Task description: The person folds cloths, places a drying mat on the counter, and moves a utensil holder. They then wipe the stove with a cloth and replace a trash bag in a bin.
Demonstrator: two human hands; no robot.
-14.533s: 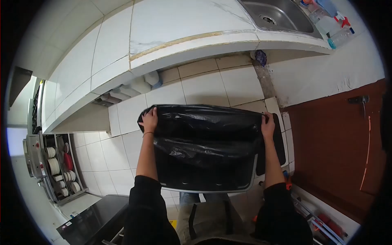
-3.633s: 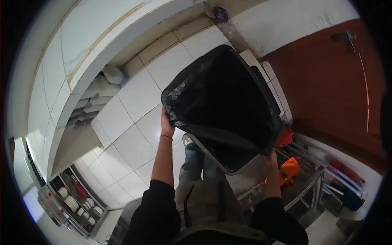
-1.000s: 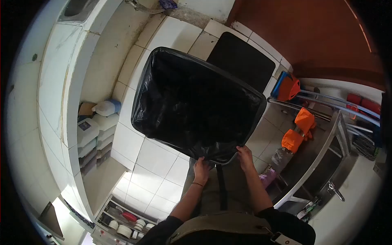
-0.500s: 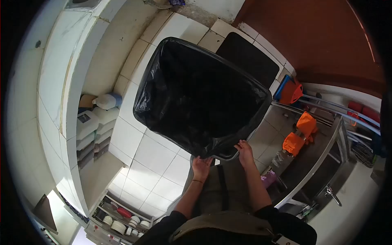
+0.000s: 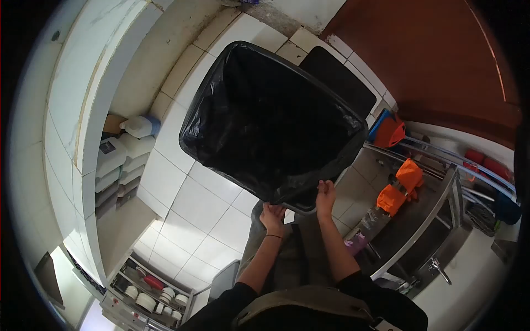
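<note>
A bin (image 5: 302, 203) lined with a bag (image 5: 270, 127) stands mid-scene on the tiled floor (image 5: 193, 204). The left hand (image 5: 272, 215) and right hand (image 5: 326, 194) meet its near rim. Jugs (image 5: 130, 146) sit left under the counter (image 5: 61, 99); a mat (image 5: 342, 80) lies beyond; gloves (image 5: 400, 185) lie right.

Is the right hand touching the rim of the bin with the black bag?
Touching. In the head view the right hand rests its fingers on the near rim of the bin, where the black bag folds over the edge; no gap shows between them.
</note>
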